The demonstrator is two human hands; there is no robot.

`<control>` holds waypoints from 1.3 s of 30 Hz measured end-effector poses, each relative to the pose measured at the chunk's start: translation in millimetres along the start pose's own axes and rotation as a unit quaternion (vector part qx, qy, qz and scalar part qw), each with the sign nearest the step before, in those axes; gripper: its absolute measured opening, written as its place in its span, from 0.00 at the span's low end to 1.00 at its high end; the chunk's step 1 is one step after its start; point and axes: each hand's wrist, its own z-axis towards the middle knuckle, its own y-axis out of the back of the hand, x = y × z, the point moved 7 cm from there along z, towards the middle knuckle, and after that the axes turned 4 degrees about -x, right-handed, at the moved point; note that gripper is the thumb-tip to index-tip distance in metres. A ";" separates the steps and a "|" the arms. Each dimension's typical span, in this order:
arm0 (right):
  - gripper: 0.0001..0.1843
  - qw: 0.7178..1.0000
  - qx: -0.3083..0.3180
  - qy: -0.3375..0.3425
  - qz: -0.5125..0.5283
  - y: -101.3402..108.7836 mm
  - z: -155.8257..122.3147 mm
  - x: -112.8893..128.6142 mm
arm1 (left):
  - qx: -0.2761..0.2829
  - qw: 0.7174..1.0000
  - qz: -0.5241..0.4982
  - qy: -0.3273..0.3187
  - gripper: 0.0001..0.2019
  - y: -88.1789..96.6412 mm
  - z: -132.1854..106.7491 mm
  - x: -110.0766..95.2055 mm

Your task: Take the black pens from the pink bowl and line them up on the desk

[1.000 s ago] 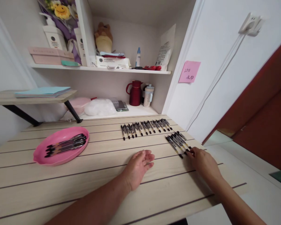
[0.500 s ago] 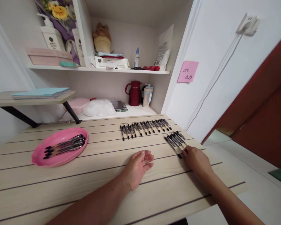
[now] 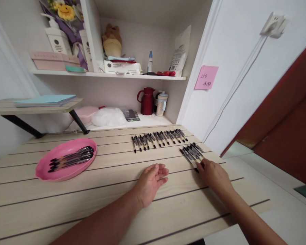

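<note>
My left hand [image 3: 151,182] rests palm up on the wooden table, fingers loosely curved and apart, with nothing in it. At the right, my right hand [image 3: 213,173] is closed at the lower ends of a small group of black-and-clear pens [image 3: 191,153]. Its fingertips touch the near end of the leftmost pen and partly cover it. Behind, a longer row of similar pens [image 3: 159,139] lies side by side, with black caps or ends towards me. On the left, a pink oval tray [image 3: 44,168] holds a bundle of more pens [image 3: 71,159].
A raised wooden stand [image 3: 58,108] with blue paper stands at the back left. Behind the table is a white shelf [image 3: 112,75] with a red jug [image 3: 147,102] and a tumbler [image 3: 162,103]. The table's right edge lies close to my right hand.
My right hand has shifted slightly left, its fingertips now over the leftmost pen's near end. The view has moved a little. My left hand stays as it was.
</note>
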 end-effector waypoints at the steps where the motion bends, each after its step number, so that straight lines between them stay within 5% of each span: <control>1: 0.17 1.000 0.006 0.009 0.007 -0.7 -2.1 4.0 | 0.001 1.000 0.000 -0.001 0.14 -0.1 0.0 -0.1; 7: 0.13 0.999 0.007 0.050 0.000 -4.0 -5.4 20.4 | 0.004 1.000 0.002 -0.001 0.14 0.3 0.6 0.5; 25: 0.13 1.000 0.008 0.028 -0.003 -8.6 4.2 18.4 | 0.008 1.000 0.005 -0.004 0.14 -0.2 0.6 0.1; 35: 0.13 0.999 -0.020 0.025 -0.005 6.0 -3.1 19.8 | 0.007 1.000 0.011 -0.004 0.14 -0.8 -0.1 -0.7; 39: 0.12 0.997 -0.032 0.067 0.017 14.0 -20.1 42.3 | 0.014 1.000 0.021 -0.013 0.14 -1.7 -1.2 -0.9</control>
